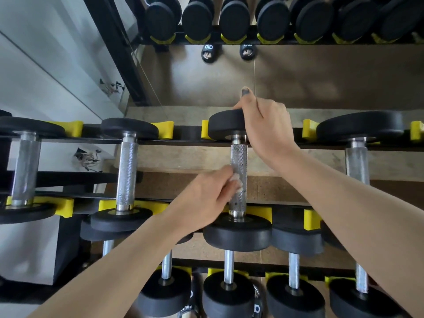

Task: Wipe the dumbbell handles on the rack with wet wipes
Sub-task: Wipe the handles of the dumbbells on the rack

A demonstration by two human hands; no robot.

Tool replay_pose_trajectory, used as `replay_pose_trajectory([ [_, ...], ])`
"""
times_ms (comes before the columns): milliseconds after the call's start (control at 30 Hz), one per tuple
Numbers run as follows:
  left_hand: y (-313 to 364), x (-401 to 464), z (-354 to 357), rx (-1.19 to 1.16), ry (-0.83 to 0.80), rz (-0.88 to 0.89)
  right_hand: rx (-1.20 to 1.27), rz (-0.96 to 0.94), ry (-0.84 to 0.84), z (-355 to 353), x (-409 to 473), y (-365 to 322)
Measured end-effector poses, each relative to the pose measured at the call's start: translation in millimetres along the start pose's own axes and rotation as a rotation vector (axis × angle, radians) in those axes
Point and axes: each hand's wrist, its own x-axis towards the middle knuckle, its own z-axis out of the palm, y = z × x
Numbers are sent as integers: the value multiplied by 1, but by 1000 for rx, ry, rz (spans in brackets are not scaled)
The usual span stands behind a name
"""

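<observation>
My left hand (pixel 206 198) is closed around a white wet wipe (pixel 237 183), pressing it on the knurled steel handle (pixel 238 166) of the dumbbell at frame centre. My right hand (pixel 263 125) clamps over that dumbbell's far black head (pixel 223 125), thumb up. Near head (pixel 237 232) sits in a yellow cradle (pixel 261 213) on the rack rail (pixel 183 134). Neighbouring dumbbells left (pixel 127 173) and right (pixel 358 161), untouched.
</observation>
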Motion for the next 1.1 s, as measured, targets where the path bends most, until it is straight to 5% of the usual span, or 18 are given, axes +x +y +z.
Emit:
replay_pose_trajectory([
  [133, 6, 37, -4, -60, 203, -89, 64, 47, -125, -11, 4, 2],
  [367, 2, 4, -1, 50, 11, 29, -6, -66, -107, -12, 2, 3],
  [567, 14, 30, 8, -79, 331, -151, -39, -77, -95, -8, 5, 7],
  [733, 3, -5, 13, 15, 157, 27, -30, -70, -99, -8, 4, 7],
  [967, 10, 36, 3, -38, 367, -166, -13, -76, -69, -5, 4, 6],
  [1100, 11, 3, 14, -12, 270, -43, -38, -85, -82, -6, 5, 8],
])
